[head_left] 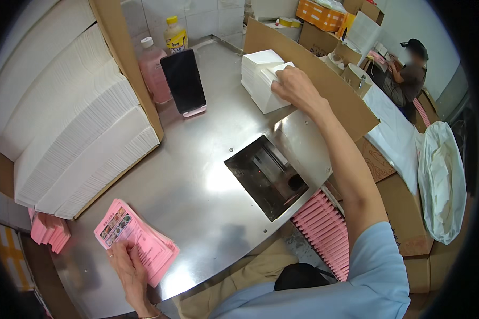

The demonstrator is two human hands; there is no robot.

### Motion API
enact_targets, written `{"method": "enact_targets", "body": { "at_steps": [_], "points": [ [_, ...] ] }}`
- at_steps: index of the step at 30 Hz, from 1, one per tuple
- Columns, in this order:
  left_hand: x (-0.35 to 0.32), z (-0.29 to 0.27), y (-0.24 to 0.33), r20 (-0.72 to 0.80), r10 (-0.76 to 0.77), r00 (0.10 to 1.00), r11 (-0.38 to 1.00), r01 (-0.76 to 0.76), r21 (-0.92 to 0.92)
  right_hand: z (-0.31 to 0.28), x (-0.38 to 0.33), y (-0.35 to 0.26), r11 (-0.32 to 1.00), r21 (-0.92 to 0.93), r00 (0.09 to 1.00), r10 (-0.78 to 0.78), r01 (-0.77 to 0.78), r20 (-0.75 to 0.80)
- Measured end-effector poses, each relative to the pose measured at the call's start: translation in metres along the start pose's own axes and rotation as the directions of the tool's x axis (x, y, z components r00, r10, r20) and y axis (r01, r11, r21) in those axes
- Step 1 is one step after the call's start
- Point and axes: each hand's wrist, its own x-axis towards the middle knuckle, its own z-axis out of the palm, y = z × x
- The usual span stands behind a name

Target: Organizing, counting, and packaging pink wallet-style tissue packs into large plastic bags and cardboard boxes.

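On the table (170, 175), the pink printed paper stack (154, 250) is touched by the left hand (127, 266), the white napkin stack (258, 85) by the right hand (298, 87); whether either is gripped cannot be told.

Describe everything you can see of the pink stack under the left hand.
The pink stack is a slightly fanned pile of flat, rectangular pieces that look like paper. The top one bears a block of small pictures toward its far end and darker print nearer the person. It lies slanted on the shiny metal table, with the left hand touching its left side.
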Motion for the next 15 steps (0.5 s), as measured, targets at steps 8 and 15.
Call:
{"method": "enact_targets", "body": {
  "at_steps": [8, 15],
  "points": [
    [0.008, -0.009, 0.026, -0.187, 0.142, 0.972, 0.968, -0.097, 0.231, 0.036, -0.007, 0.042, 0.991, 0.129, 0.847, 0.055, 0.016, -0.529],
    [-0.012, 0.065, 0.104, 0.115, 0.517, 0.848, 0.835, -0.471, -0.284, -0.023, -0.06, 0.032, 0.939, 0.243, 0.965, 0.26, -0.244, -0.033]
  ]
}}
